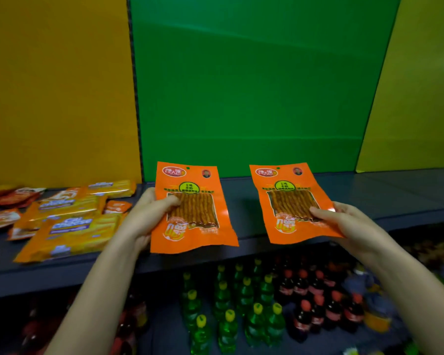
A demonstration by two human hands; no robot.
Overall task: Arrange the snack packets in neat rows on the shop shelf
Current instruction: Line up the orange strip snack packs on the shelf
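Green board (254, 85) fills the back of a shop display, flanked by an orange board (57, 85) on the left and a yellow board (420, 85) on the right. A dark grey shelf (369, 196) runs along the foot of the boards. On the level below it stand green bottles (241, 303) with yellow caps and, beside them to the right, dark bottles (315, 298) with red caps. A loose heap of snack packets (69, 226), mostly yellow-orange and lying at mixed angles, covers the left end of the shelf. In front of the green board a person holds up two matching orange packets side by side over the shelf, printed faces toward the camera and a clear gap between them. Each has a window showing reddish-brown strips. Whether either touches the shelf cannot be told. The left packet (190, 208) is pinched at its left edge by the left hand (149, 213), thumb across the front and fingers hidden behind. The right packet (290, 201), tilted slightly, is gripped at its lower right edge by the right hand (344, 221) in the same way, thumb on the window.
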